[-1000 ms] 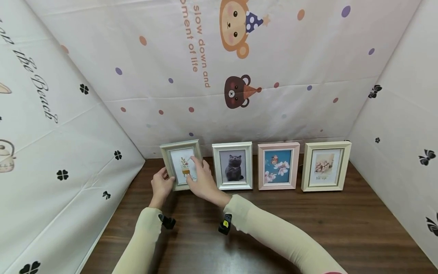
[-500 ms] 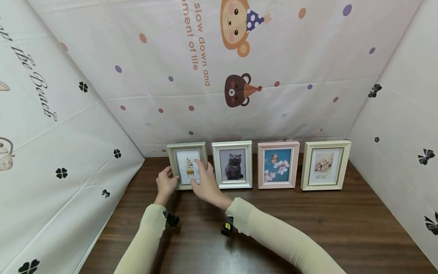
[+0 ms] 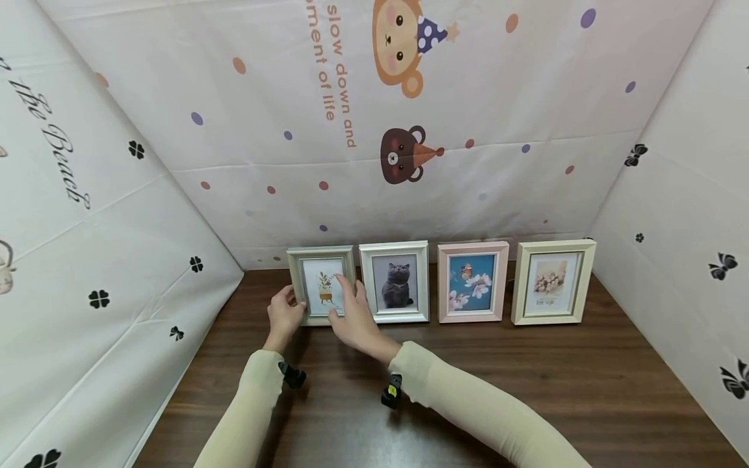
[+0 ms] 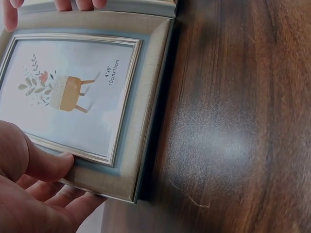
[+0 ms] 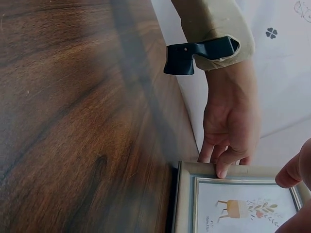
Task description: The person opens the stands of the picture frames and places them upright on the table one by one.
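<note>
A champagne picture frame [image 3: 324, 286] with a plant print stands at the row's left end. My left hand [image 3: 285, 316] grips its left edge, the thumb on the front border and the fingers behind, as the left wrist view shows. My right hand [image 3: 358, 322] is at its right edge, fingers loosely extended. In the left wrist view, right-hand fingertips [image 4: 83, 4] lie at that edge, beside the neighbouring frame. The right wrist view shows the right thumb and a finger [image 5: 289, 174] over the picture's front. Close on the right stands a silver frame with a cat picture [image 3: 394, 282].
A pink frame with a bird and blossoms [image 3: 473, 282] and a cream frame with a flower print [image 3: 553, 283] continue the row. All stand on a dark wooden table [image 3: 468, 370] before a patterned back cloth [image 3: 281, 162], with side cloths [image 3: 117, 260] left and right.
The plant-print frame, tilted a second ago, has straightened and shifted right towards the cat frame, both hands moving along with it. Over the last half second it has hardly moved.
</note>
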A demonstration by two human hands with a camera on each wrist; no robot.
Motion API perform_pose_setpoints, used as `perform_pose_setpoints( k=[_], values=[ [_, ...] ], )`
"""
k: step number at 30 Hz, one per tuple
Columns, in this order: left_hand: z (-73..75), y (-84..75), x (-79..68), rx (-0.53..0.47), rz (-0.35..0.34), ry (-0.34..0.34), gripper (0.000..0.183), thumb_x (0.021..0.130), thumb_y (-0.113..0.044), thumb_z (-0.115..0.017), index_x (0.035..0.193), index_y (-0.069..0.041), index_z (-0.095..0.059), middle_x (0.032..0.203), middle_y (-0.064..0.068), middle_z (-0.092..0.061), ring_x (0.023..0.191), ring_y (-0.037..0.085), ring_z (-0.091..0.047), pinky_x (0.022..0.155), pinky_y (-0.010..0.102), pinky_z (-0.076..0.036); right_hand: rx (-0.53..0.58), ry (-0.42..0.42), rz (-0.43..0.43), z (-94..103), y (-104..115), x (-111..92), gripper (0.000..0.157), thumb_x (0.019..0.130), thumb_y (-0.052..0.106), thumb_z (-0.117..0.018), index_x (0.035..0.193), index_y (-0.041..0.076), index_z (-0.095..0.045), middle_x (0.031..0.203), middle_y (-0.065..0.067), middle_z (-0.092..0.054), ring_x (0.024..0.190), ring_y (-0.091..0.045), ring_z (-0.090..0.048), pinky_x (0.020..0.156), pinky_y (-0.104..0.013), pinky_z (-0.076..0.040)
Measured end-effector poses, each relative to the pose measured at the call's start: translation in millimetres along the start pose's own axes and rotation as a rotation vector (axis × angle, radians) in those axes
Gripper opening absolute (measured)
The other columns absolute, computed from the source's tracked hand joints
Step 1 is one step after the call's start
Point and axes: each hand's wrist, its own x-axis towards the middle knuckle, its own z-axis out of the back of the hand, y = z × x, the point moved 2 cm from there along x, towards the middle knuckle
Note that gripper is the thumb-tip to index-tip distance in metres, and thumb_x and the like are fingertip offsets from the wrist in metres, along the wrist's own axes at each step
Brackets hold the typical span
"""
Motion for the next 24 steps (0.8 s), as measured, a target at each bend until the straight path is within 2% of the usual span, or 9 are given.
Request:
perform_pose_setpoints(
  k=[11,24],
  values=[
    [-0.7,-1.7,-4.4,-0.009,0.024,0.0,0.048,0.093,0.007,-0.063,0.141,0.004,-0.056,0.138,0.028,-0.06,0.127,0.041,-0.059,0.103,0.052,-0.05,-0.004,0.021,-0.001,-4.1,1.3,-2.7,0.075,0.098,0.014,-0.061,0.163,0.022,-0.024,0.165,-0.034,-0.002,0.148,-0.053,-0.022,0.108,-0.063,-0.04],
    [-0.5,2.2,-5.7,-0.002,0.023,0.004,0.047,0.095,0.005,-0.062,0.141,0.002,-0.056,0.139,0.027,-0.059,0.129,0.04,-0.058,0.105,0.052,-0.048,-0.004,0.005,0.002,-4.0,6.1,-8.1,0.076,0.096,0.012,-0.062,0.163,0.02,-0.026,0.165,-0.034,0.0,0.149,-0.052,-0.019,0.112,-0.062,-0.037]
  ],
)
